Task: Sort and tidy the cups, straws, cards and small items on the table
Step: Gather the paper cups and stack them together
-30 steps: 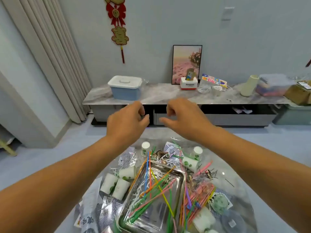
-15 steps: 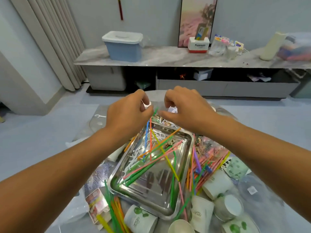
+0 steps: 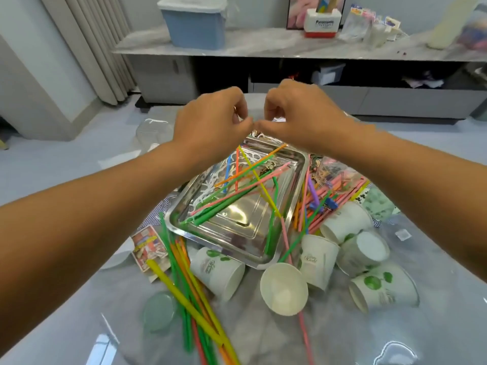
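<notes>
**Where the fingertips meet, the view gives out**

While both hands curl over the far rim of the steel tray (image 3: 263, 248), left hand (image 3: 210, 125) and right hand (image 3: 300, 117) touch fingertips; whether they pinch anything I cannot tell. Straws (image 3: 237, 196) cross the tray; paper cups (image 3: 319, 262) lie toppled on the table (image 3: 263, 335) nearby.
</notes>
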The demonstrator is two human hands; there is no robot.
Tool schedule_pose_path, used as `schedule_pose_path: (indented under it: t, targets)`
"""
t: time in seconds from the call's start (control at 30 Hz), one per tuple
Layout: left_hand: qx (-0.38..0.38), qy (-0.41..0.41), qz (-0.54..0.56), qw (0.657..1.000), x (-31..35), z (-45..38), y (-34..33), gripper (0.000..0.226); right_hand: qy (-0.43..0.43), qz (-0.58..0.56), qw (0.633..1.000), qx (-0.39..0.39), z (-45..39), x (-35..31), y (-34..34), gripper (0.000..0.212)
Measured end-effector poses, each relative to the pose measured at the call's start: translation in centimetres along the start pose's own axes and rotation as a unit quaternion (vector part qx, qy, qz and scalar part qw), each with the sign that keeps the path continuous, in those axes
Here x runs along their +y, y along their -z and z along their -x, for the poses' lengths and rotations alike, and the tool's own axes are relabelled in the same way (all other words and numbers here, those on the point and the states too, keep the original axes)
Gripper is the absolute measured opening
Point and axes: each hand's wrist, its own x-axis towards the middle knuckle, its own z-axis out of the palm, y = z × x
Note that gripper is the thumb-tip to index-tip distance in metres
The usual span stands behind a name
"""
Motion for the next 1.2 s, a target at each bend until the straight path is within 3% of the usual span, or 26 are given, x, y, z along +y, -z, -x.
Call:
schedule_pose_path:
  t: [0.3, 0.5, 0.7, 0.9, 0.97, 1.1, 1.2]
  targets:
    - [-0.009, 0.010, 0.001, 1.000, 0.0, 5.2, 3.3, 0.008, -0.025, -0.028, 0.999, 0.015, 4.7, -3.2, 0.8, 0.031]
    - [-0.085, 0.058, 0.123, 0.987, -1.1, 10.6, 5.2, 0.012, -0.080, -0.106, 0.991, 0.016, 10.5, -5.3, 0.5, 0.020]
    - [-0.218, 0.024, 0.172, 0.960, -0.6, 17.1, 3.2, 0.047, -0.160, -0.206, 0.965, -0.005, 16.2, -6.3, -1.0, 0.018]
    - [-0.327, -0.090, -0.010, 0.941, -1.9, 19.1, 2.1, 0.102, -0.170, -0.223, 0.958, -0.056, 18.7, -7.8, -2.3, 0.013]
    - [-0.347, -0.121, -0.069, 0.928, -2.5, 19.2, 1.6, 0.108, -0.161, -0.207, 0.961, -0.086, 19.4, -8.2, -2.8, 0.023]
    - [-0.379, -0.147, -0.120, 0.906, -3.3, 19.3, 0.1, 0.108, -0.132, -0.104, 0.968, -0.184, 21.5, -8.5, -4.2, 0.077]
    - [-0.390, -0.177, -0.145, 0.892, -3.5, 19.2, -1.2, 0.099, -0.093, -0.035, 0.971, -0.218, 22.8, -8.4, -5.6, 0.100]
